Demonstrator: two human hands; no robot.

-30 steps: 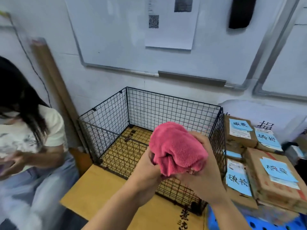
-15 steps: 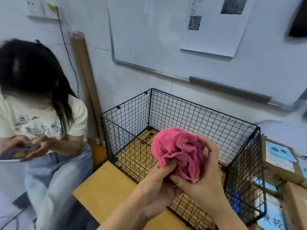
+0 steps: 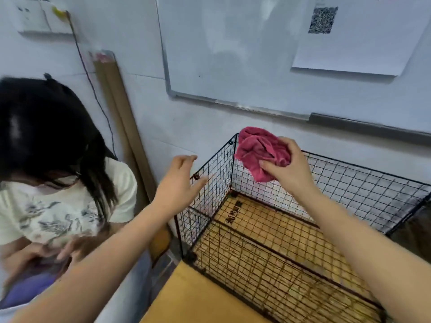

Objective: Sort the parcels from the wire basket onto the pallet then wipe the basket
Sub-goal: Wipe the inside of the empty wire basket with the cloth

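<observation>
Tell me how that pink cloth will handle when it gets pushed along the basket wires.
The pink cloth is bunched in the right hand, so it is probably soft and floppy. Its nubby pile may snag on the wire basket. It looks light, held by the fingers alone.

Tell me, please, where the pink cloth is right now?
Bunched in the right hand, the pink cloth is held at the wire basket's far left corner, below the whiteboard.

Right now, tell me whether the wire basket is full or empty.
Empty. Through the wire basket only its bare mesh floor and the yellow surface underneath show; no parcels inside. The right hand holds the pink cloth bunched above its back corner.
</observation>
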